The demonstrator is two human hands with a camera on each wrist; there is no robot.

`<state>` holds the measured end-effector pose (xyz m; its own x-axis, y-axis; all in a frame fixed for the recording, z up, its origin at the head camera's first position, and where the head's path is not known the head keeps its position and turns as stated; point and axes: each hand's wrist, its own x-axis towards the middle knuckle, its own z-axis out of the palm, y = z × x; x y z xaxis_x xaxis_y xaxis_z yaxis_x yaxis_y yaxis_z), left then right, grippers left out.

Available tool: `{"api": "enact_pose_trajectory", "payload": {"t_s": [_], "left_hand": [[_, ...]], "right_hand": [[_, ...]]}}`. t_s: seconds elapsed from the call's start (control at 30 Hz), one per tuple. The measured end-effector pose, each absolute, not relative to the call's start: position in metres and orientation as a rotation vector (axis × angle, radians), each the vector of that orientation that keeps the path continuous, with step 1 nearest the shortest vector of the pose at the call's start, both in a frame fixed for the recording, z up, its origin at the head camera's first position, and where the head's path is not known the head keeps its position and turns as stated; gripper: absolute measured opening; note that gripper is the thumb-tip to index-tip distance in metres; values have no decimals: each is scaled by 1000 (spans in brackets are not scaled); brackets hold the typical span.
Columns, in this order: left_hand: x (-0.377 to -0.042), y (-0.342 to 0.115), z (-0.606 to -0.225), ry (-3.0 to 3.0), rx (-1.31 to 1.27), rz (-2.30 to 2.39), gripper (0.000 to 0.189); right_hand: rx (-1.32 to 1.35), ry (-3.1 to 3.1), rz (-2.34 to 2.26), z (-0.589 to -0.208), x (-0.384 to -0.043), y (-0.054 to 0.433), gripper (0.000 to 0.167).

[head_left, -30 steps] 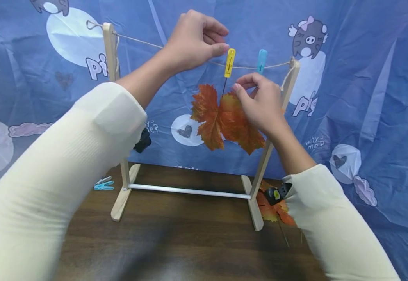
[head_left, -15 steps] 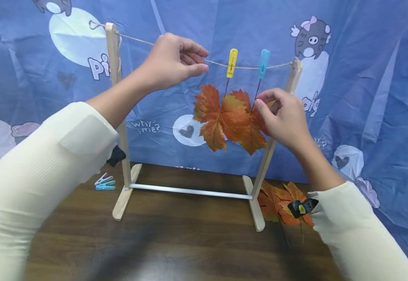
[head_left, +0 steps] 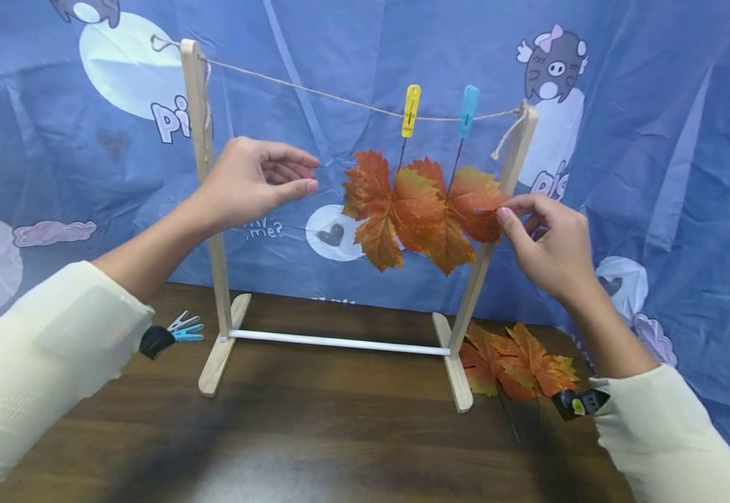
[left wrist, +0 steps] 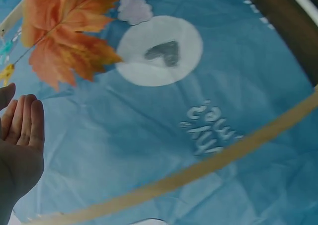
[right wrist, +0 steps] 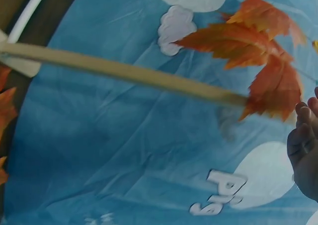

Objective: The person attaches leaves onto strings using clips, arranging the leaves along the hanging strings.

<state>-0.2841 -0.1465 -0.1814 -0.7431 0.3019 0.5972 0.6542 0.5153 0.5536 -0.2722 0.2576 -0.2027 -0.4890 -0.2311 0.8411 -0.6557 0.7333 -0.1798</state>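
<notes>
Two orange artificial maple leaves hang by their stems from a string. A yellow clothespin (head_left: 411, 112) holds the left leaf (head_left: 380, 209), and a blue clothespin (head_left: 468, 113) the right leaf (head_left: 468, 202). The leaves overlap. My right hand (head_left: 550, 241) has its thumb and index finger together at the right leaf's outer edge, seeming to pinch it; the right wrist view shows its fingertips against a lobe. Left of the leaves, my left hand (head_left: 258, 175) is in the air below the string, fingers loosely extended and holding nothing. In the left wrist view its palm (left wrist: 22, 130) is bare.
The string (head_left: 314, 91) runs between two wooden posts (head_left: 200, 112) joined low down by a white rod (head_left: 339, 341). More maple leaves (head_left: 522, 363) lie on the brown table (head_left: 339, 433) by the right foot. Clothespins (head_left: 186, 328) lie left of the rack. A blue printed cloth hangs behind.
My left hand has moved down and left, away from the yellow clothespin and the string. My right hand has slid down and right, from beside the blue clothespin to the right leaf's outer edge.
</notes>
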Motion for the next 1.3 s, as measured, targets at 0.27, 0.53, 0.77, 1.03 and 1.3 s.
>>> {"api": "enact_pose_trajectory", "payload": {"t_s": [0.27, 0.53, 0.77, 1.03, 1.3], "left_hand": [[-279, -176, -225, -2376, -734, -1165, 29], [-268, -205, -258, -2466, -730, -1172, 25], [-264, -227, -290, -2572, -734, -1175, 21], [-261, -258, -326, -2664, -689, -1203, 20], [-266, -295, -364, -2788, -550, -1088, 23]], "right_hand": [[620, -2096, 584, -232, -270, 289, 9], [598, -2171, 577, -270, -274, 306, 7], [616, -2276, 541, -305, -274, 325, 5], [612, -2428, 456, -344, -271, 345, 5], [566, -2549, 404, -370, -264, 367, 6]]}}
